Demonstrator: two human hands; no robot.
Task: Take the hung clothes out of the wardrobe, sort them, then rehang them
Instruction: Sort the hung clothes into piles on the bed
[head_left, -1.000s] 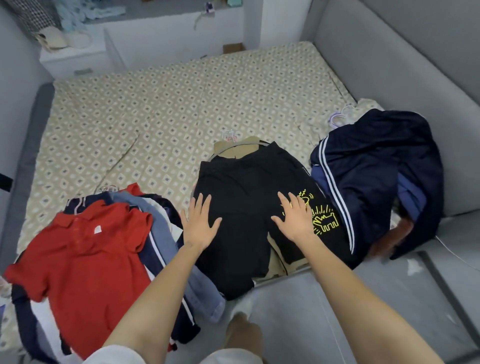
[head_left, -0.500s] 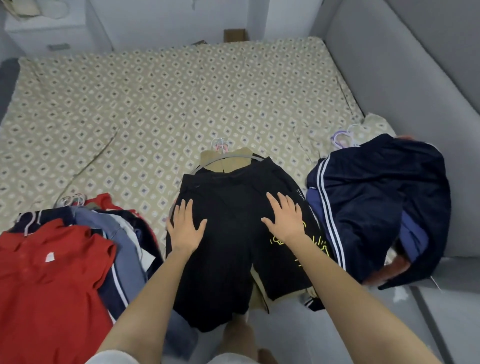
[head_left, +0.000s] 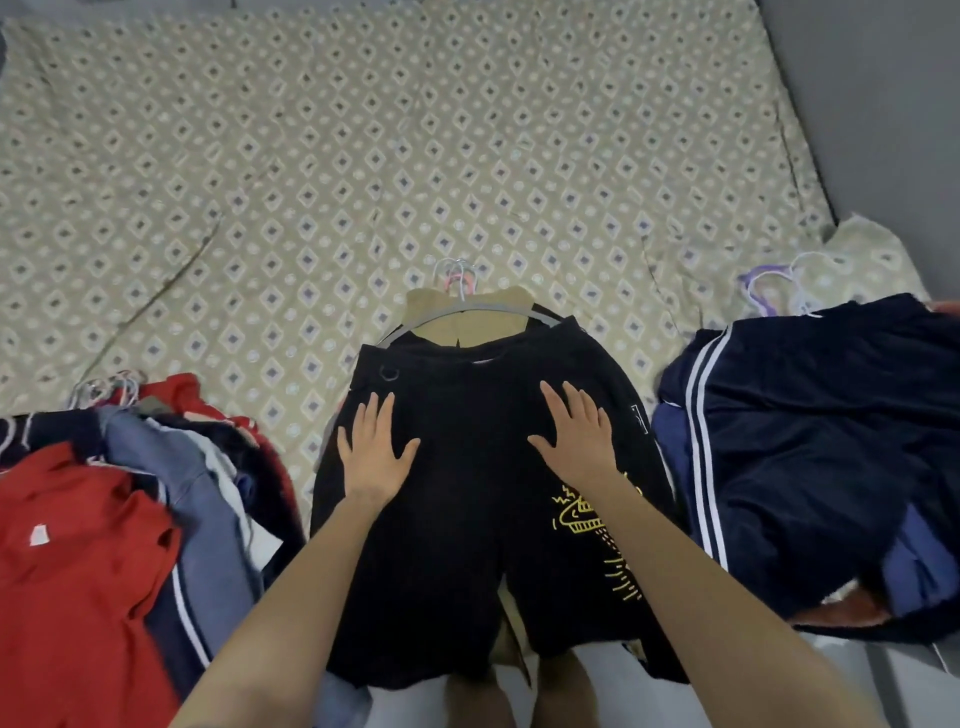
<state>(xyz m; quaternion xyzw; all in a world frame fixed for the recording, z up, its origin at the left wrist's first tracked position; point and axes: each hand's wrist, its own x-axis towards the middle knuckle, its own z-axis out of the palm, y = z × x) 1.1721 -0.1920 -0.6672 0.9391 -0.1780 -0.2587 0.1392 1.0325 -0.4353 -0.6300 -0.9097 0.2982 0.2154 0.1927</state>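
1. The left hand (head_left: 375, 457) is lying flat on the upper left part of the black shorts (head_left: 467, 561), fingers straight and spread, gripping nothing.
2. The right hand (head_left: 576, 441) is pressing the upper right part the same way, palm down and fingers loose.
3. The black shorts are lying at the lower centre of the frame on the patterned bedsheet (head_left: 415, 156), waistband toward the top and a yellow line drawing on the right leg.
4. A grey hanger (head_left: 498, 310) is showing just above the waistband, over a tan garment (head_left: 511, 325). The hooks bunched there are possibly from several hangers.
5. At the lower left, a red shirt (head_left: 67, 571) is topping a pile of clothes.
6. At the right, a navy striped garment (head_left: 805, 441) is lying heaped, with a purple hanger (head_left: 761, 286) just above it.
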